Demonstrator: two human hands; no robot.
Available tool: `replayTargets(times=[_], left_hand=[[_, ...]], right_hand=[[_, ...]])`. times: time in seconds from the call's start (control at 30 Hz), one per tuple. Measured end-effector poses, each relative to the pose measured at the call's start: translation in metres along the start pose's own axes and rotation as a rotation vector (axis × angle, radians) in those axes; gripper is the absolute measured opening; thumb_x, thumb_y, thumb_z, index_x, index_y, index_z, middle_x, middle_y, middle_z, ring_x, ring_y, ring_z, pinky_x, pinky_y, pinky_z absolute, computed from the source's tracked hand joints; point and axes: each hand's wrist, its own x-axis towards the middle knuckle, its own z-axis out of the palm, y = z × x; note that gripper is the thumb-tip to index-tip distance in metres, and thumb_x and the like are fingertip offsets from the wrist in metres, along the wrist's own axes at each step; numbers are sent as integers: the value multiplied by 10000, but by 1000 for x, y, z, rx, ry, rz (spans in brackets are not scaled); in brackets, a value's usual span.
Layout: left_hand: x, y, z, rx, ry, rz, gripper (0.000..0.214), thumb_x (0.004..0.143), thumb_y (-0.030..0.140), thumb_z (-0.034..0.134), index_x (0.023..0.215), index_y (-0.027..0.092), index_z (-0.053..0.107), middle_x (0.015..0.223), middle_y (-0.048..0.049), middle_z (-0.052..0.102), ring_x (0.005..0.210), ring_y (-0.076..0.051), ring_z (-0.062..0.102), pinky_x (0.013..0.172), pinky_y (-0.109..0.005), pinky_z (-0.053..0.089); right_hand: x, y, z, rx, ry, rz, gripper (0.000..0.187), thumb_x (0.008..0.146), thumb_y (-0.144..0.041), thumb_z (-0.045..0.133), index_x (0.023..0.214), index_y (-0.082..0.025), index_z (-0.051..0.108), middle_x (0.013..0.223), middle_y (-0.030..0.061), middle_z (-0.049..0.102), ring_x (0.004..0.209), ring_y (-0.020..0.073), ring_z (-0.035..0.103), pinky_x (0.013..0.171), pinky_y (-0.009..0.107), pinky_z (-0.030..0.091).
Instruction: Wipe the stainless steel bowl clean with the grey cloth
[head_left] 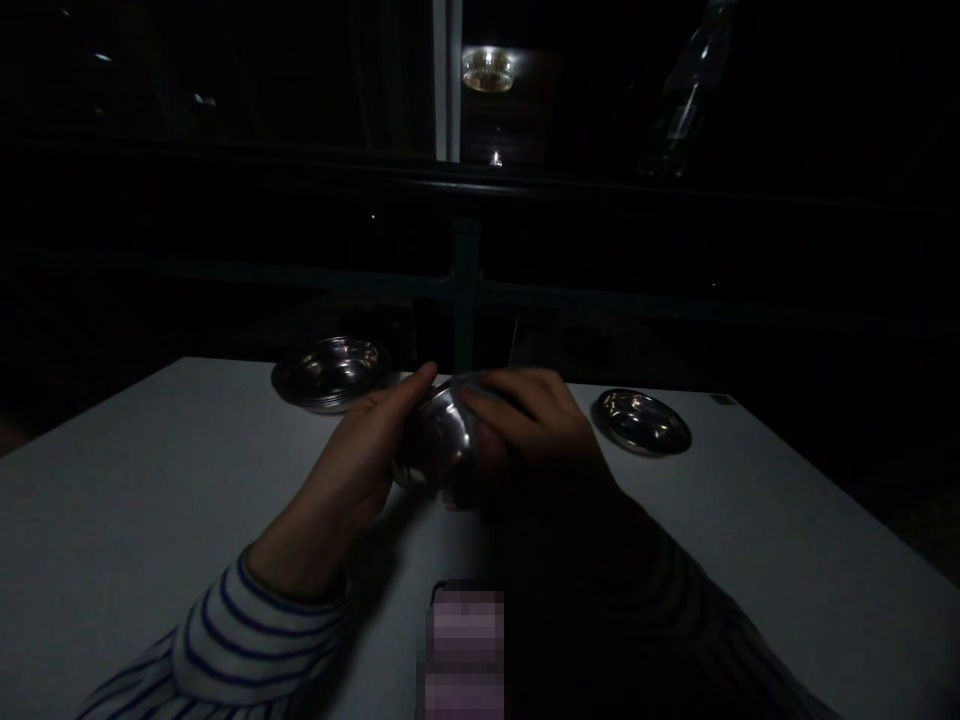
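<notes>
Above the middle of the white table, I hold a shiny metal bowl [442, 432] tilted on its side. My left hand [356, 455] is closed round its left edge, with the thumb up along the rim. My right hand [551, 430] presses on its right side with bent fingers. Under those fingers a strip of thin grey material, seemingly a cloth [466, 384], shows along the rim. The lower part of my right hand is lost in dark shadow.
Stacked metal bowls [330, 375] stand at the table's back left. One shallow metal dish [643, 422] sits at the back right. A blurred-out phone-like object [465, 650] lies at the front of the white table [150, 520]. Beyond are dark rails and a bottle [686, 110].
</notes>
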Motion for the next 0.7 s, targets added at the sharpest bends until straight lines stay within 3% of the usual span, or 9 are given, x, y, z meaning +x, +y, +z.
replayTargets(times=[0.17,0.43,0.6,0.7], left_hand=[[1,-3,0,12,-40,-28,293,637,449,666,640,159,624,517,17,589,447,-112,525,426,-214,370],[3,-3,-2,-13,35,24,320,625,477,666,656,160,640,559,4,622,493,-125,554,457,-217,389],[2,-5,-1,46,-26,-22,345,651,494,631,593,154,630,502,4,596,440,-110,523,441,-216,373],[2,-3,-1,44,-41,-14,361,668,504,608,570,157,618,477,12,580,418,-101,510,428,-212,360]], right_hand=[[0,-22,-1,-23,-141,-80,283,840,-301,472,1064,-186,602,1138,30,594,1029,218,459,829,366,368],[-2,-1,0,15,8,91,295,860,-251,418,1044,-150,626,1065,79,602,967,204,475,817,327,405],[-2,-22,5,-56,-100,-85,291,801,-300,495,1052,-195,599,1126,24,601,1002,223,461,769,362,367],[-2,-25,5,-60,-128,-106,300,807,-299,494,1075,-200,585,1152,11,590,1035,214,455,787,355,362]])
